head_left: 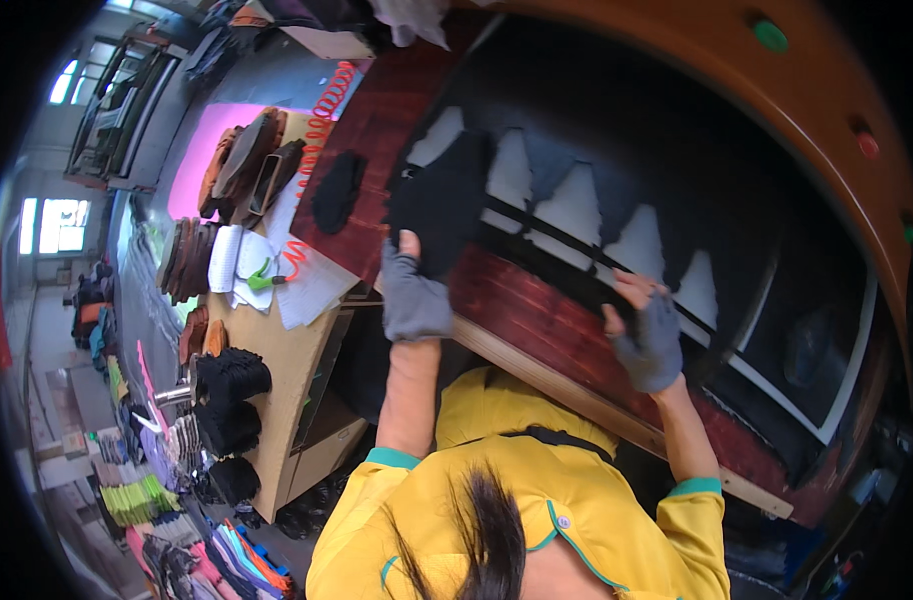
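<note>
My left hand (417, 295), in a grey fingerless glove, grips the lower edge of a black piece of soft-looking material (437, 215). Its thumb lies on top and the other fingers are hidden. Beyond and to the right spreads a black sheet or panel (617, 120) with a row of white tapered shapes (573, 212) and white strips. My right hand (645, 335), gloved the same way, is at the near side of these shapes, thumb and fingers apart. Left of the held piece, a smaller black piece (339, 192) lies on the dark red wooden board (507, 300).
An orange machine frame (827, 90) with green and red buttons arches over the far right. A side table (312, 330) on the left carries brown stacked pieces (242, 165), papers, a red coiled hose (329, 100) with a green nozzle (265, 275), and black bundles (232, 385).
</note>
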`<state>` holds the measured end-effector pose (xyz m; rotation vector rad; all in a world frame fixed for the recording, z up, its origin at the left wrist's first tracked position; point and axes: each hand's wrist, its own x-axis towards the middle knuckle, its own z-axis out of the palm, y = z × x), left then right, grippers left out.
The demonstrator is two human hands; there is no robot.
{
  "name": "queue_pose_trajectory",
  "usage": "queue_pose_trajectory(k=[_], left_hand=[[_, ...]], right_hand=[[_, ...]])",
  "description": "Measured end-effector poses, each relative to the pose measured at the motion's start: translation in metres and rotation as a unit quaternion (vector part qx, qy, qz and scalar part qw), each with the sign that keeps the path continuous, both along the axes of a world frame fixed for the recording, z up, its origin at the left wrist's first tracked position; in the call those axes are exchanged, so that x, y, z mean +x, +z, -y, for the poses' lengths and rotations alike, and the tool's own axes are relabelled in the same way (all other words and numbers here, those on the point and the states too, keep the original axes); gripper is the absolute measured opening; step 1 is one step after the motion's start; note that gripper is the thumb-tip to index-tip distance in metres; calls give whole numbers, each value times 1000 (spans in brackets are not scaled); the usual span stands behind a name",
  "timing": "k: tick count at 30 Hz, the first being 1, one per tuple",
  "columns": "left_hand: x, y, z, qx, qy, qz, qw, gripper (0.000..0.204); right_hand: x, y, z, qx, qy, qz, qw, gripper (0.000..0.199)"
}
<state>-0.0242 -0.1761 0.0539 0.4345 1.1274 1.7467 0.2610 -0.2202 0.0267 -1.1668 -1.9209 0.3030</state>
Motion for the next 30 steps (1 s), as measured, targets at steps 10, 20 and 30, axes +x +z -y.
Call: queue_pose_trajectory(k=[10,20,30], left_hand=[[-215,-27,-73,-42,210,-150,965,40],[-244,-80,-82,-336,161,-714,593,71],[-123,-43,-108,-14,-168,-593,787,38]], right_hand=[[-3,-17,-11,-59,-120,-8,991,25],[1,-34,10,-49,-349,-117,929,28],[52,-71,83,-94,-678,-324,654,44]])
